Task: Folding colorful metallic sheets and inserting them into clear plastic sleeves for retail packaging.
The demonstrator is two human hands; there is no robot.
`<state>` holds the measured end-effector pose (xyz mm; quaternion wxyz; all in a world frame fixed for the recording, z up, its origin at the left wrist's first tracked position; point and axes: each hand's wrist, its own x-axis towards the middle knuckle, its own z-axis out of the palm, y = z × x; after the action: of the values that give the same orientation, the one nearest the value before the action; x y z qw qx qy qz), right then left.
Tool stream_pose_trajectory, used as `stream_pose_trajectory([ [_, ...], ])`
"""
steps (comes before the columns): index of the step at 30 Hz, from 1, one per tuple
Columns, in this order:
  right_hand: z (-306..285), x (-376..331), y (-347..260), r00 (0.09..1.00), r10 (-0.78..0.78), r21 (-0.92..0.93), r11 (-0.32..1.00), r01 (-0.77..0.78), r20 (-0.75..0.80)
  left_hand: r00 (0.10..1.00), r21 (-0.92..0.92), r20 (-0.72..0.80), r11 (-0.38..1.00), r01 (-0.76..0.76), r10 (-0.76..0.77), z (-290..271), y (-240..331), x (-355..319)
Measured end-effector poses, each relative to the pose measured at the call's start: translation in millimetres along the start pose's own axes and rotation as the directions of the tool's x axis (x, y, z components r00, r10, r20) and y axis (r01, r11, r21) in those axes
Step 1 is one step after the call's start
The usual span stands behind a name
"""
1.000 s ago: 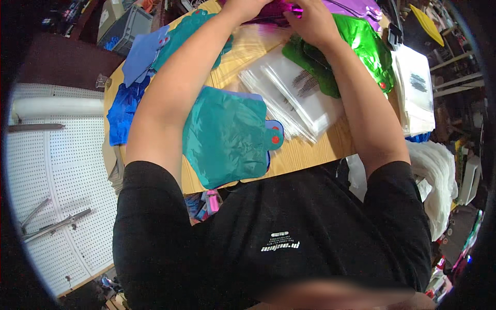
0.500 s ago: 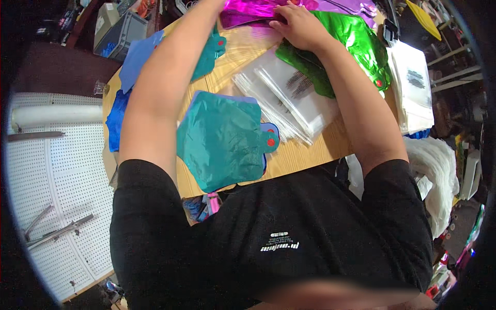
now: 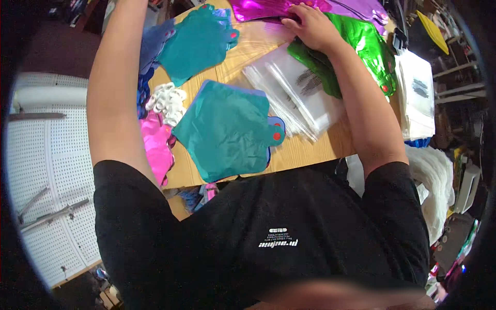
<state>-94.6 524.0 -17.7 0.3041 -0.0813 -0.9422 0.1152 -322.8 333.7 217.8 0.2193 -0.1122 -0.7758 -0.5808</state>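
My right hand [image 3: 316, 30] rests at the far side of the table, thumb and fingers apart, fingertips on a stack of magenta foil sheets [image 3: 258, 9]. Its wrist lies over shiny green foil sheets [image 3: 364, 49]. My left arm [image 3: 118, 88] reaches up past the top edge, so the left hand is out of sight. Nearest me lies a teal flat foil piece [image 3: 227, 132], like an uninflated foil balloon, with a red-dotted tab on its right. Another teal foil pile [image 3: 199, 46] sits farther back. Clear plastic bags [image 3: 305, 98] lie between the teal and green foil.
Left of the teal foil are a white bunched clump [image 3: 168, 102], pink foil [image 3: 156, 142] and dark blue foil [image 3: 144, 95]. A stack of white-looking packets [image 3: 416, 95] stands at the table's right side. A white pegboard [image 3: 51, 181] stands at the left.
My left arm has swung left and its hand has left the magenta foil, uncovering the white clump and pink foil. The right hand stays on the magenta foil. The view has shifted slightly.
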Motion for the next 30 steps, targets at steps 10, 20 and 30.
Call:
stream_pose_trajectory([
  [10, -104, 31, -139, 0.77, 0.472, 0.86, 0.045, -0.508, 0.43, 0.46, 0.152, 0.393, 0.437, -0.886, 0.796, -183, -49, -161],
  [20, -93, -81, -215, 0.745, 0.293, 0.683, 0.298, -0.666, 0.599, 0.267, -0.074, 0.707, 0.444, -0.893, 0.655, -251, -83, -279],
  [30, -67, -117, -209, 0.924, 0.173, 0.623, 0.695, -0.36, 0.341, 0.33, -0.09, 0.816, 0.668, -0.738, 0.475, -271, -104, -313],
])
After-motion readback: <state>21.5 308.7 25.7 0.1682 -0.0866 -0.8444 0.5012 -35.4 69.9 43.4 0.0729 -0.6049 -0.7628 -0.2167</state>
